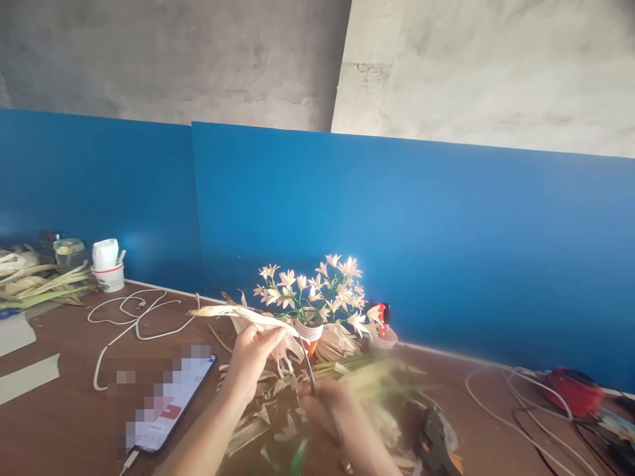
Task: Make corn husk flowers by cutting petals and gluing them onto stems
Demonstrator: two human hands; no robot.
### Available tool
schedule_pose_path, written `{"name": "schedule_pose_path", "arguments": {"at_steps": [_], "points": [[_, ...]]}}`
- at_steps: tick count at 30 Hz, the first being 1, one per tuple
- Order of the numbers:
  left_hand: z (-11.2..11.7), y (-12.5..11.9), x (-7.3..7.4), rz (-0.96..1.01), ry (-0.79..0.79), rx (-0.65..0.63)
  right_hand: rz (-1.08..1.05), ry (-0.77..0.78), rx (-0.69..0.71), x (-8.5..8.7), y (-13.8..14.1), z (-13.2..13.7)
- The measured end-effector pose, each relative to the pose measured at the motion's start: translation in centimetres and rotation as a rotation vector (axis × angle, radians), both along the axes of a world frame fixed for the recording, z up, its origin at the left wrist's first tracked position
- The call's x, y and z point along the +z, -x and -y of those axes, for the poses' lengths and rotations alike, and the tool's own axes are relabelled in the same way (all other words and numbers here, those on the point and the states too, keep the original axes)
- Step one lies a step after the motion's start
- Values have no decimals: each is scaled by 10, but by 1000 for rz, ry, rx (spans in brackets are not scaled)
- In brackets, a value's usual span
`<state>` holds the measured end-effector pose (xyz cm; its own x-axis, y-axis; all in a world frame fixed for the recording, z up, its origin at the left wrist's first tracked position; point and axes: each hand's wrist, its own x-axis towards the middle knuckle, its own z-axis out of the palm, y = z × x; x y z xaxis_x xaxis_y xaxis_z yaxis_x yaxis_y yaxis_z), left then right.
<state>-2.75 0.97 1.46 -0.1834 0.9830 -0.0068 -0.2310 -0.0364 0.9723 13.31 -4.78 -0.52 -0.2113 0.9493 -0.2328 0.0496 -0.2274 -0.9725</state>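
Note:
My left hand (pixel 252 354) pinches a long, pale dried corn husk (pixel 233 312) above the table, its far end pointing left. My right hand (pixel 327 406), smeared by motion, is closed around scissors (pixel 307 363). Their dark metal blades reach up to the husk's right end, beside my left fingertips. Whether the blades touch the husk I cannot tell. Just behind, a paper cup (pixel 310 334) holds a bunch of pale husk flowers (pixel 317 291) on green stems. Cut husk scraps (pixel 253 430) lie under both hands.
A phone (pixel 173 403) with a white cable lies left. Husks (pixel 44 284) and a white cup (pixel 108 276) stand far left. At right are a dark glue gun (pixel 434 439), loose cables (pixel 516 396) and a red container (pixel 573 391). A blue partition (pixel 421 238) closes the back.

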Motion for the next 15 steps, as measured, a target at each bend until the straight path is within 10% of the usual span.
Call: {"name": "schedule_pose_path", "arguments": {"at_steps": [15], "points": [[-4,1,-3,1,-32,-9,102,-47,17,3,1,0]]}}
